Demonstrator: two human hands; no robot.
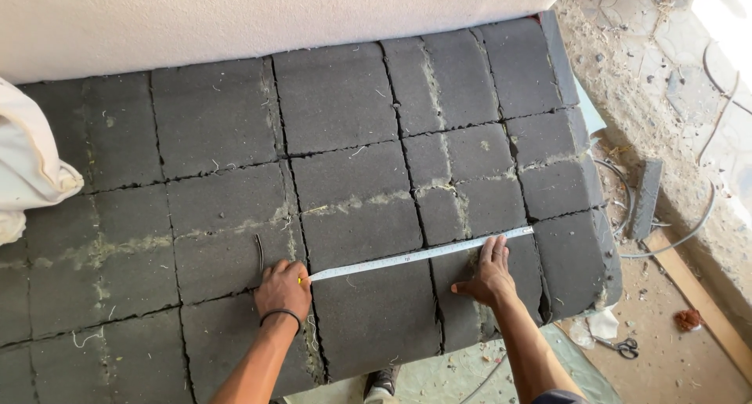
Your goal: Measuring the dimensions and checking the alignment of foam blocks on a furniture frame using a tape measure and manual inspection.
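A white tape measure [415, 255] lies stretched across a dark grey foam slab [345, 99] made of several glued blocks. My left hand [282, 290] pins the tape's near end down, fingers closed around a small yellow marker tip. My right hand [492, 272] presses flat on the foam with fingers spread over the tape, a short way from its far end near the slab's right edge. A black band circles my left wrist.
A pale wall runs behind the slab. White fabric [27, 165] lies at the left edge. On the dusty floor to the right are scissors [623, 346], a grey block [646, 196], cables [689, 232] and a wooden strip [701, 302]. A shoe [381, 382] shows below the slab.
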